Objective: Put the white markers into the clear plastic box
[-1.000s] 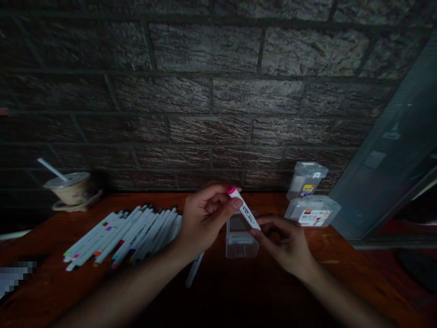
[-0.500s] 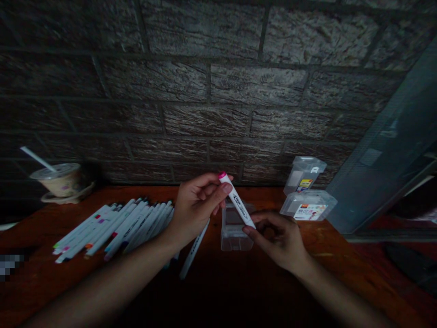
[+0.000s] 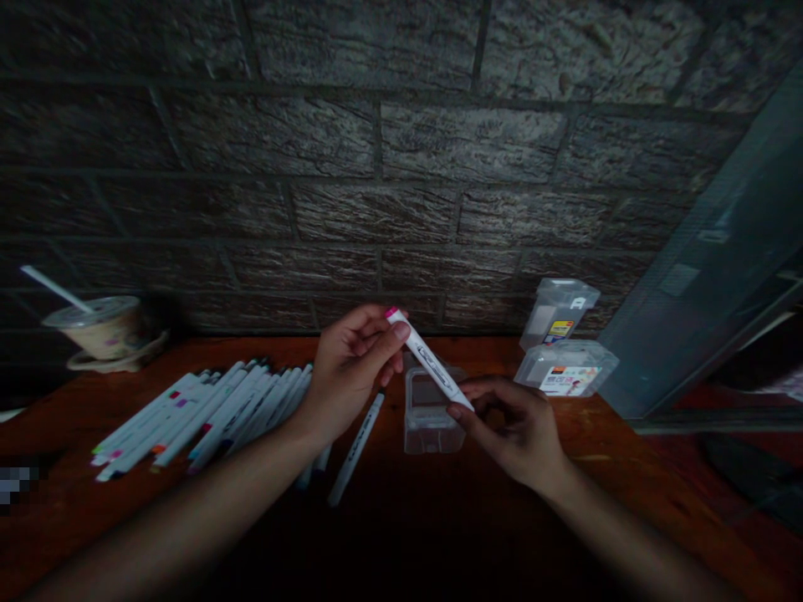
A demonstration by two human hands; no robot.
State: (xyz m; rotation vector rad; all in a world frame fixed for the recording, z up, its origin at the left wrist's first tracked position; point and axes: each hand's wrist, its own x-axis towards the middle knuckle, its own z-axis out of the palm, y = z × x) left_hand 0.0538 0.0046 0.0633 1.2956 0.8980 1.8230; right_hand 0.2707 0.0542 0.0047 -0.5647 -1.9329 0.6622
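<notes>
Swung flatter above the clear box (image 3: 432,439): 1 pink-ended marker (image 3: 430,361), pink end now past box's left edge, more lettering showing. Drawn leftward from box: left hand (image 3: 351,364). Further uncovered, left of box: 1 loose marker (image 3: 355,451).

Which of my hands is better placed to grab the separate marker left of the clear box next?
Probably the left hand: the separate marker lies just below it in view, while the right hand is mostly past the clear box. Both hold the pink-ended marker, so the left would need to let go.
</notes>
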